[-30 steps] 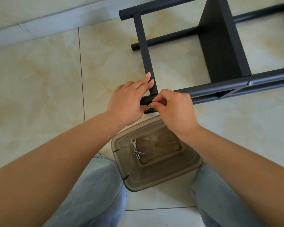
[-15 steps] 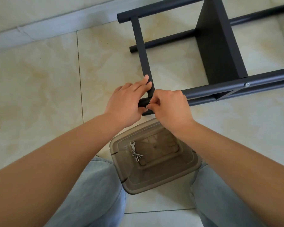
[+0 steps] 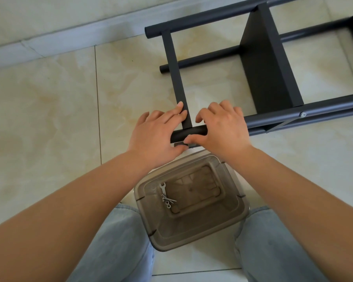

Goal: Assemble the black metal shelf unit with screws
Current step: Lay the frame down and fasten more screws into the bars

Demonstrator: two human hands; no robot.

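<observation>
The black metal shelf frame point(image 3: 293, 117) lies on its side on the tile floor, with a flat shelf panel point(image 3: 267, 64) fixed between its tubes. A silver screw head point(image 3: 303, 114) shows on the near tube. My left hand point(image 3: 155, 137) holds the near tube's end point(image 3: 192, 132), with its fingers lying on the flat crossbar point(image 3: 174, 68) and its thumb under the tube. My right hand point(image 3: 224, 127) arches over the same tube just to the right, thumb tucked beneath. What the thumbs touch under the tube is hidden.
A brownish clear plastic container point(image 3: 222, 226) sits between my knees and holds a small wrench point(image 3: 162, 188) and a few screws and washers point(image 3: 168, 201). A pale baseboard point(image 3: 49, 41) runs along the far left. My jeans point(image 3: 118, 247) frame the container.
My right hand has gone from a fingertip pinch at the tube's end to fingers spread over the tube. My left thumb has slid under the tube. The frame has not moved.
</observation>
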